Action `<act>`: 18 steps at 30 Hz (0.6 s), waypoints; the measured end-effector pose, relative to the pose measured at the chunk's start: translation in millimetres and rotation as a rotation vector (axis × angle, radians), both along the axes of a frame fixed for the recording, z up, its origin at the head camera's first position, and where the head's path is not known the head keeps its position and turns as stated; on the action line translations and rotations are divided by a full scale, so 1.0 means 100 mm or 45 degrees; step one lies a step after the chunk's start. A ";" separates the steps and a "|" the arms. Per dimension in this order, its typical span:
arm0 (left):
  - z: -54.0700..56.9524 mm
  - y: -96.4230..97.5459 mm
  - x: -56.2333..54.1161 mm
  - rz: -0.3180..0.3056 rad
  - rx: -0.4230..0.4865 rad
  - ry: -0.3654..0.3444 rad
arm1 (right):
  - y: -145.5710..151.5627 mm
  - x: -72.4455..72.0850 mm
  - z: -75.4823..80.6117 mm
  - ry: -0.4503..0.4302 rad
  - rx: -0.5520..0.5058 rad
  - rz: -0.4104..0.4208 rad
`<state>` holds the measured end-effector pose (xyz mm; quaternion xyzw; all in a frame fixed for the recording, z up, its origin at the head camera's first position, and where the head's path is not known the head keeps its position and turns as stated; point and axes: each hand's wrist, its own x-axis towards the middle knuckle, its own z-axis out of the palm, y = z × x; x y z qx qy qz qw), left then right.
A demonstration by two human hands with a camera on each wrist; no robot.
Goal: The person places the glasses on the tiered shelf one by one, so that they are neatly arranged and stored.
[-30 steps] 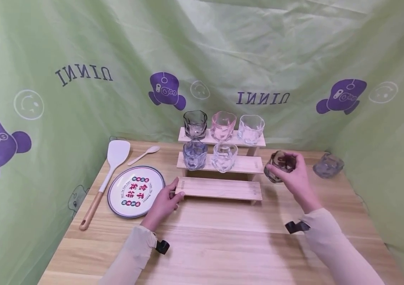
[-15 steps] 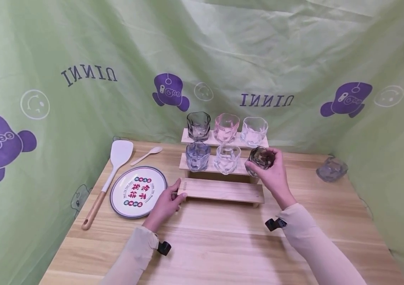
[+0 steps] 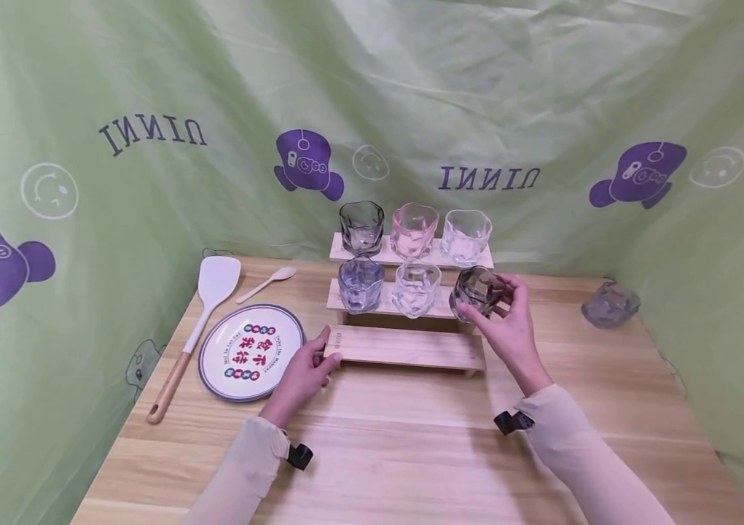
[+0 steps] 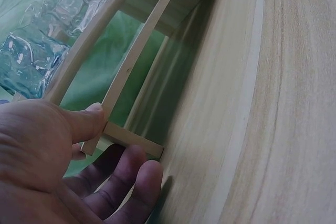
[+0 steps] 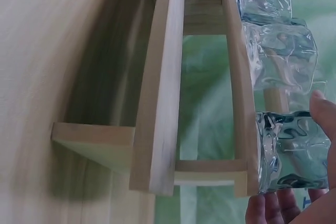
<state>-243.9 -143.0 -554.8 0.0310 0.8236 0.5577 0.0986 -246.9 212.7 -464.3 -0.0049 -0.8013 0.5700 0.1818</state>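
A three-tier wooden display rack (image 3: 404,348) stands at the middle of the table. My left hand (image 3: 298,378) grips the left end of its lowest shelf, thumb (image 4: 86,121) on top and fingers beneath in the left wrist view. At the right end of the middle shelf is a dark grey glass tumbler (image 3: 474,293), upright. My right hand (image 3: 509,332) holds this tumbler from the right, thumb in front, fingers behind. In the right wrist view the tumbler's base (image 5: 262,153) is right at the shelf. Beside it stand a clear tumbler (image 3: 416,289) and a blue one (image 3: 361,286).
The top shelf carries a grey tumbler (image 3: 361,230), a pink tumbler (image 3: 414,232) and a clear tumbler (image 3: 466,238). Another greyish tumbler (image 3: 611,305) is at the table's far right. To the left lie a plate (image 3: 251,354), a white spatula (image 3: 204,321) and a small spoon (image 3: 267,284).
My right hand has carried the dark grey tumbler leftward from beside the rack to the middle shelf's right end. My left hand has stayed on the lowest shelf.
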 end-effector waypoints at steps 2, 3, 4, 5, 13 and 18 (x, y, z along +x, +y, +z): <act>0.00 0.00 0.00 0.003 0.005 -0.002 | -0.01 -0.04 -0.03 -0.005 -0.005 -0.003; 0.00 0.00 0.00 0.003 0.006 -0.002 | -0.01 -0.06 -0.05 -0.005 -0.003 -0.006; 0.00 -0.01 0.00 0.001 0.007 -0.002 | 0.00 -0.09 -0.08 -0.005 0.000 -0.011; 0.01 -0.01 0.00 0.001 0.005 -0.002 | 0.01 -0.12 -0.12 -0.005 0.003 -0.015; 0.04 -0.01 -0.01 0.009 0.009 0.013 | 0.11 -0.24 -0.23 0.001 0.032 0.019; 0.02 -0.01 0.00 -0.003 0.010 0.011 | 0.37 -0.20 -0.27 0.009 -0.014 0.054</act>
